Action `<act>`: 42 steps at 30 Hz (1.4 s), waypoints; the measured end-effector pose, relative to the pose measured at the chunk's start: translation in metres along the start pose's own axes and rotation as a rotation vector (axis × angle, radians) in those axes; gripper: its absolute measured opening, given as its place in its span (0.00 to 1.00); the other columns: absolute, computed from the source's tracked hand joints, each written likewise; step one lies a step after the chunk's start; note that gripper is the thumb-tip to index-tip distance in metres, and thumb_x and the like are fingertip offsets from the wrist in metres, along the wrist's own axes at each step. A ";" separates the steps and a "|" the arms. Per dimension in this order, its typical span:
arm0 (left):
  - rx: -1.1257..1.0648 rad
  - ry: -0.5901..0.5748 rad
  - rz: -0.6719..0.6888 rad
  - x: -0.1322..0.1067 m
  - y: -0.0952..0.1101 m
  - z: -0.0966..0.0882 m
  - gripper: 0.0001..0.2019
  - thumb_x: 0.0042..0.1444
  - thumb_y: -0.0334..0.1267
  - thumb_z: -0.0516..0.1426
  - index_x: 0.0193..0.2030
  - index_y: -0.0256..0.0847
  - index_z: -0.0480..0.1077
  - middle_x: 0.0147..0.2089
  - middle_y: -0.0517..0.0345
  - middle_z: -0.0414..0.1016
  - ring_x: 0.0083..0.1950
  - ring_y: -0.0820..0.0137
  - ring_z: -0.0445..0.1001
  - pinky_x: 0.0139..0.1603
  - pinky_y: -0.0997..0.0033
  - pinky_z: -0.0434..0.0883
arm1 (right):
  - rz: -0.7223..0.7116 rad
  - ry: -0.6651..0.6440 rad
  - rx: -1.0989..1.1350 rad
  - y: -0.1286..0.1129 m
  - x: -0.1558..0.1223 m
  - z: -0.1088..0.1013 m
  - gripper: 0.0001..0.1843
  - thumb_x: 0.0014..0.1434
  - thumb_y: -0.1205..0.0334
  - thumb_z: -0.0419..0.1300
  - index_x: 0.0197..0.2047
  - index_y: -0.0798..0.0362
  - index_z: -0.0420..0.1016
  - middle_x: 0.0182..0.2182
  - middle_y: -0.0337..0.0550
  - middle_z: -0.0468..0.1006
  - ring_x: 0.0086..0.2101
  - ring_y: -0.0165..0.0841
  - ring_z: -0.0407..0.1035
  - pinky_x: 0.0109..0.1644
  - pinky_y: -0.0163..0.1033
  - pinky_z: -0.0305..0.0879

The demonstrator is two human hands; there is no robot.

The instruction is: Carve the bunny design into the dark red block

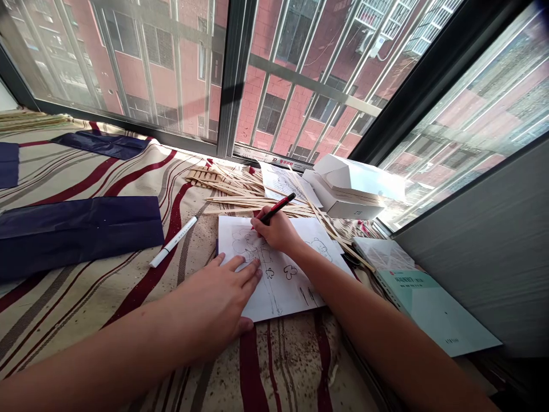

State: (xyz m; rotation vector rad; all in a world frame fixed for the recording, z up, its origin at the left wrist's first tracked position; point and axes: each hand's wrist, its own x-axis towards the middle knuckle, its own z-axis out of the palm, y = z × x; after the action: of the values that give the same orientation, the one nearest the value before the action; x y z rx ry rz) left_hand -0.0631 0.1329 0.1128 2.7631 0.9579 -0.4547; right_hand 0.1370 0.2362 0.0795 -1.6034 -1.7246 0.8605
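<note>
A white sheet of paper [300, 303] with pencil-like line drawings and small dark flower outlines lies on the striped cloth. My right hand [277, 229] is closed around a black and red pen [278, 207], its tip end down at the upper left part of the sheet. Flat on the sheet's left edge rests my left hand [234, 286], fingers spread, holding nothing. Part of the drawing is hidden under my hands and right forearm. To the left of the sheet a white marker [174, 241] lies on the cloth.
Thin wooden sticks [240, 189] are piled behind the sheet, beside a second drawn paper [285, 182] and a white box [355, 189]. A pale green book [433, 309] lies at the right. Dark blue folded pieces [81, 232] lie left. Barred windows [300, 86] stand behind.
</note>
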 end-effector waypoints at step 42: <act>-0.059 0.203 0.079 0.002 -0.021 0.029 0.39 0.82 0.56 0.60 0.91 0.39 0.65 0.91 0.37 0.66 0.89 0.38 0.68 0.85 0.40 0.69 | 0.028 0.057 -0.065 0.013 -0.035 -0.026 0.19 0.72 0.63 0.66 0.30 0.45 0.67 0.22 0.33 0.76 0.28 0.36 0.69 0.40 0.43 0.64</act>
State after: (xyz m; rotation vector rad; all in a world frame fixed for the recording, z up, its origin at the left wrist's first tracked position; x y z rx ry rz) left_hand -0.0815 0.1421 0.0836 2.8211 0.8835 -0.1332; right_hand 0.1680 0.2028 0.0845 -1.6817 -1.7099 0.7724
